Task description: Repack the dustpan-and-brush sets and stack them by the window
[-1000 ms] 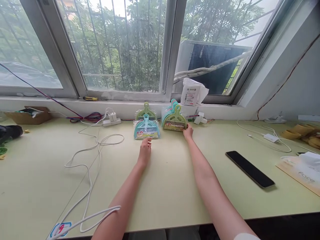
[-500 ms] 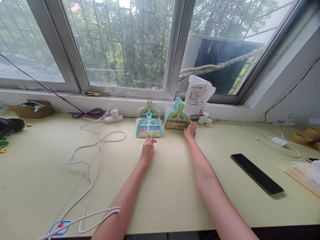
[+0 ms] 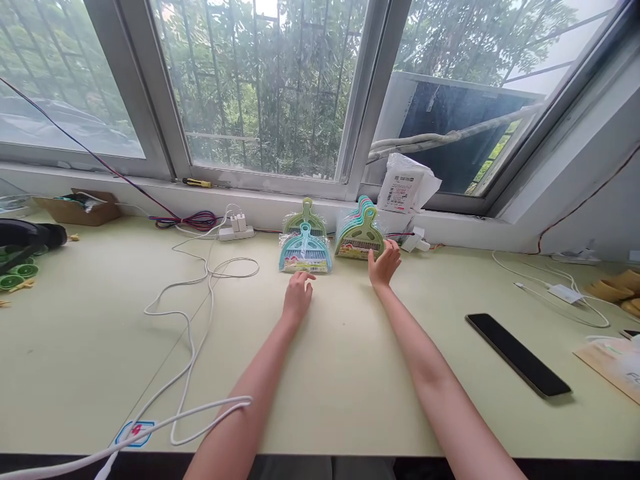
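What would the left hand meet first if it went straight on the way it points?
Most likely the blue wrapped dustpan set, just ahead of the left hand; depth leaves unclear whether they already touch.

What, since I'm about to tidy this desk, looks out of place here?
The white cabling sprawls in loose loops across the desk, with one loop crossing in front of the left forearm; it looks untidy. Nothing appears spilled or damaged.
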A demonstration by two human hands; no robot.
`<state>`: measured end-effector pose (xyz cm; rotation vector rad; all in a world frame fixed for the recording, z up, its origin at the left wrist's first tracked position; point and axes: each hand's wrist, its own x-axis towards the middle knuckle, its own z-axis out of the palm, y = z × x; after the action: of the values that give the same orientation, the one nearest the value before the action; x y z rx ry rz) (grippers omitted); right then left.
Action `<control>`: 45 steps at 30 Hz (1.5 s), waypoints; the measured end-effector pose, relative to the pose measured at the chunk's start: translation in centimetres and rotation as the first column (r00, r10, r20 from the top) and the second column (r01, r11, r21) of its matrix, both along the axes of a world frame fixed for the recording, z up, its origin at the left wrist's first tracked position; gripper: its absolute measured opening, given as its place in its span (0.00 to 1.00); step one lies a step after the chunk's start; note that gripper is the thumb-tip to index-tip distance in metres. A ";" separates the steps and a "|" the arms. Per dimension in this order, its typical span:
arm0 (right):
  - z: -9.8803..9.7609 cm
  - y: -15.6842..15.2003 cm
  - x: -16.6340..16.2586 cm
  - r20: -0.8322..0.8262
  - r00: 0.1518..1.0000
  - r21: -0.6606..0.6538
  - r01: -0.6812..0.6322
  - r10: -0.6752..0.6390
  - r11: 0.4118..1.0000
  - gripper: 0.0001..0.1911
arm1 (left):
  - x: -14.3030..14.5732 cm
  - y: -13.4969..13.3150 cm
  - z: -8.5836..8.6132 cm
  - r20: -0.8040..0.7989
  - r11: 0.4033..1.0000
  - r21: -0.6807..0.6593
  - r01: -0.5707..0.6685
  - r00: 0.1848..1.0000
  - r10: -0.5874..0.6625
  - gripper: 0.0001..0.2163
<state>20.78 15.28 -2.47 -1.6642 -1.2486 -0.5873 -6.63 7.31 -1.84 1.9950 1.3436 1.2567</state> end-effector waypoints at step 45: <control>0.3 -15.7 -4.6 -0.243 0.625 -0.360 -0.769 0.742 0.529 0.11 | -0.8 -2.2 1.7 0.672 0.842 -0.347 0.412 0.736 -0.084 0.32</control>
<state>16.20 -0.40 -2.22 -1.2370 -1.9857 0.3238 -7.43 5.13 -0.14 1.1829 0.8728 1.1650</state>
